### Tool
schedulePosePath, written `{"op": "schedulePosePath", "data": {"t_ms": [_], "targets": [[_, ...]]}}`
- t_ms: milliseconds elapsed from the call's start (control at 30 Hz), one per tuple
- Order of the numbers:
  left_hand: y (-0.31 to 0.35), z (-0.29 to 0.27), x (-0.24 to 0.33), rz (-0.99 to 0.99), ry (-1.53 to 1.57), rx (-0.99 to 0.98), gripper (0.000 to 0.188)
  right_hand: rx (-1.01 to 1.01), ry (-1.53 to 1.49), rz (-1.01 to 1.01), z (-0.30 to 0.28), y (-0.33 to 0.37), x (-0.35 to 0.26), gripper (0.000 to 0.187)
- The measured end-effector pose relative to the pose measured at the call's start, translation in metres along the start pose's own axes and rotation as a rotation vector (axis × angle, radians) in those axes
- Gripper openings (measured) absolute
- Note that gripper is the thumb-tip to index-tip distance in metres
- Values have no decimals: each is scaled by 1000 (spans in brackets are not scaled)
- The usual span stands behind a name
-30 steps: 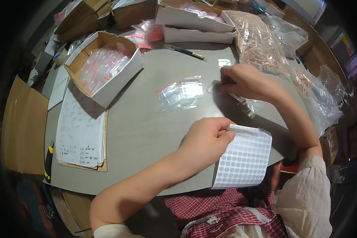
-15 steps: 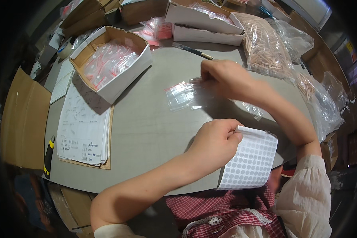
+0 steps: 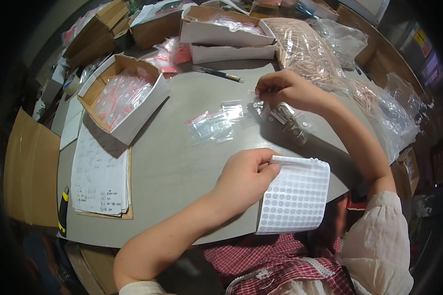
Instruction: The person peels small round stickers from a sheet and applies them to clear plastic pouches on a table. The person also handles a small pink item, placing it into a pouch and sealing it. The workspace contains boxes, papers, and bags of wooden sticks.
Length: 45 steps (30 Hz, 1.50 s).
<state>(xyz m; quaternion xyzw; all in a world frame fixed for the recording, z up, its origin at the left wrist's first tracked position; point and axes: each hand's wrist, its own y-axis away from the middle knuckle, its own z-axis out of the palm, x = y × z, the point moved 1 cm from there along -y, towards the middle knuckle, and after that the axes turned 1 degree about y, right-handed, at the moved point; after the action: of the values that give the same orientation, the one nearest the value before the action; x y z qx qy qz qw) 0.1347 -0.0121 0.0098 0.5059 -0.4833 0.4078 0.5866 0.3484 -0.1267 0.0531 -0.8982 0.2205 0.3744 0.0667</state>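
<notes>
my left hand (image 3: 246, 174) is over the near part of the worktop (image 3: 167, 182), its fingers pinching the rolled upper edge of a sticker sheet (image 3: 295, 204) between thumb and forefinger; the sheet, white with rows of pale grey dots, hangs down from there and reaches over the worktop's near edge, right of the middle. my right hand (image 3: 295, 91) is farther in, toward the right edge, with thumb and fingertips pressed together on the red-lined top of a small clear bag (image 3: 257, 109), which hangs just below them. under and beside that hand sits a loose heap of clear bags (image 3: 296, 129), and to its left, near the middle of the worktop, flat clear bags (image 3: 216, 124) lie overlapping. along the far edge i have a dark pen (image 3: 221, 74) in front of the stacked white boxes (image 3: 234, 49), and at the far right corner a big plastic bag of wooden pegs (image 3: 307, 51). toward the left edge, an open white box (image 3: 138, 115) full of red-lined bags stands over the papers (image 3: 98, 177), and a yellow-and-black cutter (image 3: 63, 211) lies at the near left corner.
</notes>
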Motion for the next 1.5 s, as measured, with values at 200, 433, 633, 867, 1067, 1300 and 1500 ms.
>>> {"op": "schedulePosePath", "data": {"t_ms": [200, 433, 633, 867, 1067, 1300, 1500], "targets": [[2, 3, 7, 6, -37, -1, 25, 89, 396, 48, -32, 9, 10, 21], [8, 4, 11, 46, -131, 27, 24, -96, 367, -222, 3, 43, 33, 70], [14, 10, 16, 65, -306, 52, 24, 155, 588, -332, 29, 116, 27, 50], [18, 22, 19, 125, -383, 61, 25, 297, 480, -200, 30, 125, 30, 16], [14, 20, 9, 218, -369, 74, 26, 505, -37, -331, -4, 0, -9, 28], [14, 18, 0, 254, -314, 82, 25, 394, -46, -817, 58, -197, -148, 35], [7, 14, -7, 276, -270, 131, 26, 82, 163, -710, 92, -231, -171, 69]]}}
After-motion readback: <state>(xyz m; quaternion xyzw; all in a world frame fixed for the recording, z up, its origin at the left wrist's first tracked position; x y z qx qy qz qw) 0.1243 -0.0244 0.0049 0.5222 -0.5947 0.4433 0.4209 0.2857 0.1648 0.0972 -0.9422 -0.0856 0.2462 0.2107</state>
